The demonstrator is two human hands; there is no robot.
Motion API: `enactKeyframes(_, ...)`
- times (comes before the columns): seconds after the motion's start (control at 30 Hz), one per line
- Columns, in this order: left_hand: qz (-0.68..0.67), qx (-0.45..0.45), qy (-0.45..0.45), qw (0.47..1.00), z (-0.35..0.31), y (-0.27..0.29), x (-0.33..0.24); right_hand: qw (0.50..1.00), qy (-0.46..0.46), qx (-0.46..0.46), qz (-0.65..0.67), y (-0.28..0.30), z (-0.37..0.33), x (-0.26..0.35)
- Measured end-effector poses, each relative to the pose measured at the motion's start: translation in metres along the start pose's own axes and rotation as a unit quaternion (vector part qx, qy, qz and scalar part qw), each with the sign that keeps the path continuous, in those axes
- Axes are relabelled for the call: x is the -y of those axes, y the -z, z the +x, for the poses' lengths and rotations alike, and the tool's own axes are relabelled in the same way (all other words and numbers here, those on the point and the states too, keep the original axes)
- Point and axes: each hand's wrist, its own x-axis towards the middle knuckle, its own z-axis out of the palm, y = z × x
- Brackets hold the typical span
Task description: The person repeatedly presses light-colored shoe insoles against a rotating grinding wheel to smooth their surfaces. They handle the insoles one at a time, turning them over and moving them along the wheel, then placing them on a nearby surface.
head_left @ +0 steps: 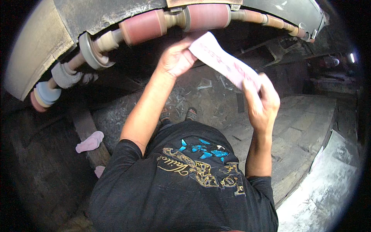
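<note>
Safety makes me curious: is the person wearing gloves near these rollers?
No, the left hand and the right hand, at opposite ends of the pale pink insole, both show bare skin.

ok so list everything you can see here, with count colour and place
sole-shaped piece: one, pale pink with red markings, between the hands
drums: two, red, top centre
small rollers: several, tan-orange, top right
ring: one, grey, upper left
disc: one, pale blue, far left
housing: one, grey, top
loose pieces: count unclear, pink, lower left
scraps: many, whitish, floor
lamp: one, white, right
sandals: two, dark, feet
shirt: one, black, torso
left hand: one, bare, upper centre
right hand: one, bare, right of centre
</note>
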Motion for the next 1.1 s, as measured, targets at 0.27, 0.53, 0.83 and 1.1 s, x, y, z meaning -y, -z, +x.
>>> enactKeyframes(0.27, 0.174, 0.013, 0.013, 0.985, -0.008, -0.047, 0.027, 0.964, -0.169, 0.204, -0.034, -0.04, -0.075, -0.021)
enactKeyframes(0.53, 0.198, -0.09, 0.001, 0.976, -0.053, -0.028, 0.029, 0.956, -0.162, 0.137, 0.202, -0.099, 0.045, -0.043)
enactKeyframes(0.83, 0.132, -0.163, 0.184, 0.96, -0.162, 0.01, 0.04, 0.984, -0.109, 0.096, 0.108, -0.138, 0.089, -0.033)
enactKeyframes(1.1, 0.137, -0.2, 0.031, 0.97, -0.151, 0.05, -0.016, 0.97, -0.072, 0.061, 0.222, -0.12, 0.064, -0.012)
